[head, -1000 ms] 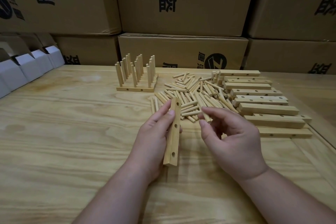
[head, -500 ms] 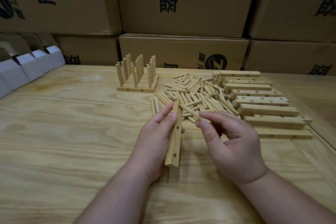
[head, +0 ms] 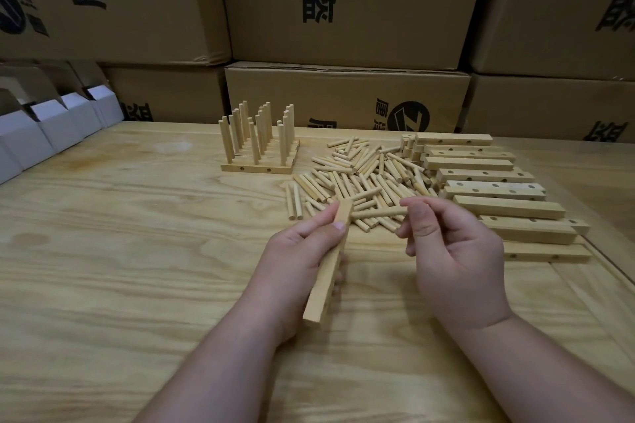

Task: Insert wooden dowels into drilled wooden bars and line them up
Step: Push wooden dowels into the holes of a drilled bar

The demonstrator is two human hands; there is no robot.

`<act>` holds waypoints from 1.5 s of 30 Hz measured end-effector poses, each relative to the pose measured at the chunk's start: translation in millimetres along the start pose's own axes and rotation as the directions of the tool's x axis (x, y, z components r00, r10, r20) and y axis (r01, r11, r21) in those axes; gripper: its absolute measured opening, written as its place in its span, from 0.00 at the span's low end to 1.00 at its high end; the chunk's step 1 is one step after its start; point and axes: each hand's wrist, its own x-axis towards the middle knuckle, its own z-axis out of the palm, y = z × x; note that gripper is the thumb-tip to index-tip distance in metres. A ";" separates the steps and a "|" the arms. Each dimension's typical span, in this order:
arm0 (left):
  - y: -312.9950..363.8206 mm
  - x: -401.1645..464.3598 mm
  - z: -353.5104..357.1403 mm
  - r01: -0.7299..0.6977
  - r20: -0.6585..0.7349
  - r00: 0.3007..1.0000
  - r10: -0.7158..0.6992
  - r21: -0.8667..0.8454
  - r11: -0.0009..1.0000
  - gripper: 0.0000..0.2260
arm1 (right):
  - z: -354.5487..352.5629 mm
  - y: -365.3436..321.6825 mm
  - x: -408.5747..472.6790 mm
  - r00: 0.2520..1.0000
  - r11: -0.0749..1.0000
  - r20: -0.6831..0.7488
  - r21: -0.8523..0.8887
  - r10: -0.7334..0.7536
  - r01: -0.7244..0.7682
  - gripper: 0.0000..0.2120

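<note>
Holding a drilled bar (head: 329, 261) at frame centre, the left hand (head: 298, 261) wraps its middle; the right hand (head: 453, 251) pinches a dowel (head: 378, 213) by one end, tip at the bar's top. Both look light, stiff, smooth pale wood: square bar, round peg. Grip best near the inserting end, I judge.

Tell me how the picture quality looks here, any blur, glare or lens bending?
Head view: wide-angle bending bows the cardboard boxes and the table edge; the light is dim and even, with soft shadows and no harsh glare; the left hand, the bar and the right hand with its dowel look slightly soft.
</note>
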 end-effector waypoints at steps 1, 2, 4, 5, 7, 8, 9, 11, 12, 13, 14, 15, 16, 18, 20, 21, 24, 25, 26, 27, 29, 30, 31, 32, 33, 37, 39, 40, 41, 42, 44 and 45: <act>-1.2 -0.9 0.7 -0.020 0.045 0.999 0.017 0.068 0.997 0.11 | -0.1 -0.1 0.1 1.000 1.000 0.019 -0.016 -0.001 0.001 0.06; -2.3 -2.5 2.4 -0.040 0.104 0.994 0.027 0.125 0.991 0.11 | 0.4 -0.7 -0.7 0.999 0.999 0.051 -0.040 -0.011 0.014 0.06; -3.8 -4.2 5.8 -0.067 0.157 0.987 0.039 0.176 0.982 0.11 | 2.6 -1.6 -3.4 0.995 0.997 0.096 -0.065 -0.033 0.039 0.06; -3.6 -3.6 5.7 -0.068 0.125 0.991 0.046 0.171 0.983 0.11 | 3.0 -1.5 -4.7 0.996 0.998 0.087 -0.053 -0.026 0.030 0.06; -1.0 -0.7 1.9 -0.033 0.019 0.999 0.032 0.065 0.997 0.11 | 3.4 -0.5 -4.2 0.999 1.000 0.037 -0.013 0.016 -0.015 0.08; 0.6 1.0 0.2 -0.011 -0.014 1.000 0.011 -0.005 1.000 0.11 | 3.0 0.2 -3.1 0.999 0.999 0.011 0.003 0.041 -0.041 0.07; 1.9 2.0 -0.6 0.008 -0.034 0.999 -0.010 -0.057 0.998 0.11 | 2.6 1.1 -2.3 0.998 0.998 -0.012 0.021 0.066 -0.066 0.06; 2.5 2.5 -0.3 0.029 -0.053 0.998 -0.035 -0.103 0.994 0.11 | 2.7 1.8 -1.3 0.993 0.991 -0.051 0.082 0.107 -0.103 0.03; 2.0 2.5 0.4 0.035 -0.056 0.998 -0.041 -0.107 0.994 0.11 | 2.9 1.9 -1.4 0.991 0.988 -0.060 0.106 0.116 -0.109 0.03; 1.3 2.7 0.8 0.039 -0.058 0.997 -0.045 -0.104 0.994 0.11 | 3.1 1.7 -2.0 0.991 0.987 -0.063 0.120 0.115 -0.107 0.03; 0.9 3.0 1.4 0.040 -0.059 0.997 -0.046 -0.101 0.994 0.11 | 3.2 1.6 -2.4 0.992 0.987 -0.061 0.128 0.108 -0.100 0.03; 0.9 3.1 1.6 0.040 -0.057 0.997 -0.045 -0.098 0.994 0.11 | 2.8 1.2 -2.8 0.993 0.987 -0.057 0.135 0.101 -0.092 0.03; 0.9 3.2 1.9 0.040 -0.055 0.997 -0.045 -0.093 0.995 0.11 | 2.8 0.9 -2.9 0.994 0.986 -0.053 0.143 0.095 -0.087 0.04; 0.7 3.3 2.3 0.034 -0.056 0.998 -0.039 -0.081 0.996 0.09 | 2.9 0.2 -3.3 0.995 0.983 -0.045 0.164 0.093 -0.084 0.05; -1.0 4.0 2.3 0.012 -0.064 0.998 -0.015 -0.057 0.998 0.06 | 3.7 -0.2 -3.6 0.996 0.981 -0.033 0.178 0.088 -0.080 0.05; -1.6 4.6 2.3 0.001 -0.070 0.998 -0.004 -0.044 0.999 0.06 | 4.0 -0.2 -4.0 0.996 0.980 -0.023 0.181 0.083 -0.078 0.05; -3.6 5.9 1.3 -0.007 -0.082 0.997 0.006 -0.017 1.000 0.07 | 4.2 0.0 -4.6 0.997 0.981 0.011 0.181 0.071 -0.072 0.04; -3.9 6.0 0.9 -0.010 -0.079 0.997 0.009 -0.005 1.000 0.08 | 3.7 0.0 -4.9 0.997 0.981 0.019 0.180 0.068 -0.071 0.05; -4.4 6.1 0.7 -0.016 -0.076 0.997 0.016 0.012 1.000 0.09 | 3.6 -0.3 -5.4 0.998 0.981 0.023 0.180 0.067 -0.070 0.05; -4.8 5.9 0.7 -0.024 -0.074 0.997 0.026 0.030 0.999 0.10 | 3.4 -0.8 -5.9 0.998 0.982 0.028 0.178 0.063 -0.067 0.06; -4.8 5.4 1.4 -0.037 -0.080 0.996 0.041 0.059 0.998 0.12 | 3.5 -2.4 -7.0 0.998 0.984 0.039 0.173 0.044 -0.050 0.07; -4.4 4.9 1.6 -0.039 -0.082 0.996 0.045 0.073 0.997 0.12 | 3.5 -3.1 -7.6 0.998 0.984 0.045 0.172 0.031 -0.038 0.07; -3.5 4.4 1.8 -0.039 -0.080 0.996 0.046 0.085 0.996 0.12 | 3.5 -3.6 -7.9 0.998 0.985 0.052 0.168 0.021 -0.029 0.07; -2.8 3.3 1.5 -0.037 -0.077 0.996 0.044 0.095 0.995 0.13 | 3.2 -3.8 -7.9 0.998 0.987 0.058 0.161 0.020 -0.029 0.07; -2.2 3.0 0.8 -0.033 -0.076 0.996 0.041 0.106 0.994 0.15 | 2.5 -3.5 -7.8 0.998 0.988 0.061 0.150 0.027 -0.036 0.06; -2.8 1.5 0.8 -0.038 -0.050 0.998 0.045 0.144 0.989 0.17 | -1.4 3.0 -3.5 0.990 0.996 0.124 0.042 0.069 -0.075 0.06; -2.6 1.0 2.9 -0.052 -0.041 0.997 0.058 0.131 0.990 0.13 | -2.1 4.5 -1.3 0.979 0.997 0.188 -0.023 0.077 -0.074 0.09; -2.2 0.8 3.3 -0.055 -0.044 0.997 0.061 0.125 0.991 0.11 | -2.4 4.1 -0.4 0.973 0.997 0.220 -0.052 0.069 -0.059 0.09; -1.5 0.5 2.9 -0.058 -0.051 0.997 0.064 0.120 0.991 0.09 | -2.4 3.0 0.1 0.966 0.996 0.254 -0.082 0.058 -0.039 0.08; -0.7 0.0 1.9 -0.061 -0.063 0.996 0.069 0.122 0.991 0.08 | -2.4 2.1 0.2 0.958 0.994 0.283 -0.111 0.049 -0.019 0.08; 0.8 -0.4 -1.0 -0.075 -0.100 0.991 0.091 0.155 0.985 0.09 | -2.0 1.8 -0.2 0.948 0.988 0.317 -0.155 0.024 0.026 0.09; 1.3 -0.5 -2.4 -0.080 -0.121 0.987 0.102 0.174 0.981 0.11 | -1.7 1.7 -0.4 0.945 0.984 0.326 -0.169 0.004 0.054 0.09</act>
